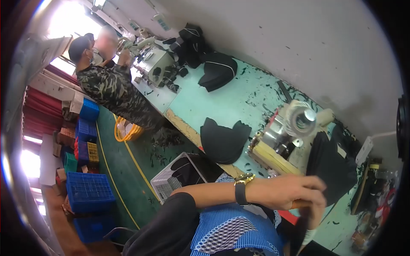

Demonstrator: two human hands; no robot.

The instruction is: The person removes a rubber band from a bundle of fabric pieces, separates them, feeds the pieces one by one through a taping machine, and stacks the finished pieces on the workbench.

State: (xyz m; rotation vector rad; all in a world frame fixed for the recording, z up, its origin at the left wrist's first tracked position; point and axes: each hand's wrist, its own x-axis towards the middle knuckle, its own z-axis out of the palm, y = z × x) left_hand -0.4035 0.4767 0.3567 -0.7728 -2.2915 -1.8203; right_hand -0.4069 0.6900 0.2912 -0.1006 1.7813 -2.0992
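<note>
My left hand (282, 192), with a gold watch (243, 177) on a dark strap, crosses in front of my body. Its fingers are curled in and meet my right hand (317, 213). Between the hands shows a small orange piece (301, 205), and a dark flat piece (300, 234) hangs below it; I cannot make out what they are. My right hand is bent and partly covered by the left. Above them stands a sewing machine (284, 141), with a pile of black fabric pieces (331, 170) to its right and black cut pieces (224, 141) stacked to its left.
More black pieces (218, 70) lie farther along the green table (256, 94), among dark scraps. A grey crate (164, 185) with black pieces stands beside the table. Co-workers, one in a camouflage top (106, 89), are at another machine. Blue crates (89, 192) and a yellow basket (126, 130) sit on the floor.
</note>
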